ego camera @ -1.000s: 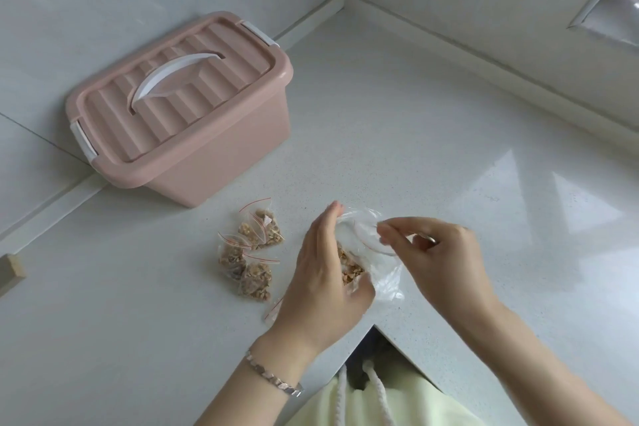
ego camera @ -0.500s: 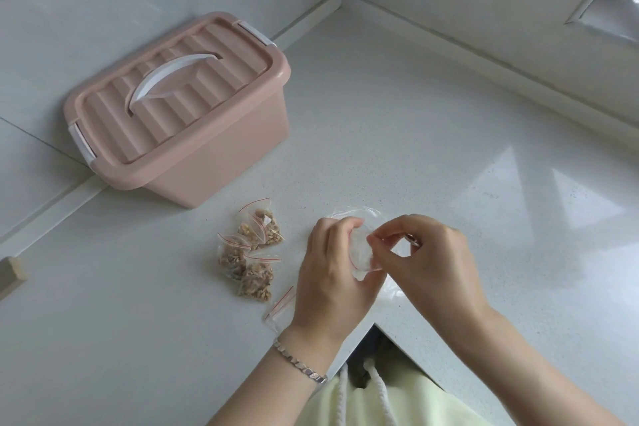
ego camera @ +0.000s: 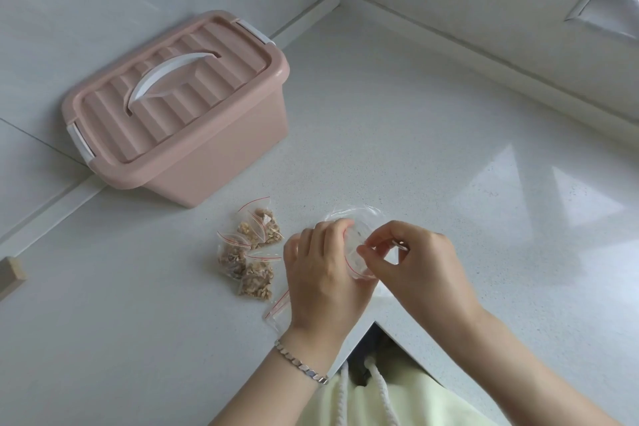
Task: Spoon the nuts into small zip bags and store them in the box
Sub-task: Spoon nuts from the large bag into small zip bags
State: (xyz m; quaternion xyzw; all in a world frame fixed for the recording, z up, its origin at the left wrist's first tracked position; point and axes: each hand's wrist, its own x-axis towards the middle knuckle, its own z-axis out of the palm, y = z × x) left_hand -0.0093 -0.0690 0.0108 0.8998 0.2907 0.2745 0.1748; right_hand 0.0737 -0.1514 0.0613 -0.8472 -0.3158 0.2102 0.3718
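Change: left hand (ego camera: 325,273), fingers straight beside zip bag (ego camera: 361,252) a second ago, now curls over bag mouth. Right hand (ego camera: 415,263) pinches opposite edge. Bag between hands at table (ego camera: 415,149) front, near filled bags (ego camera: 249,252). Judgement: sealing stage. Box (ego camera: 193,135) lid on; storing pending.

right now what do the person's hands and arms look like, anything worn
Both the left hand and the right hand are bare, with no gloves, and the forearms show no sleeves. A silver bracelet of flat linked segments circles the left wrist. Below the arms is a pale yellow-green garment with white drawstrings.
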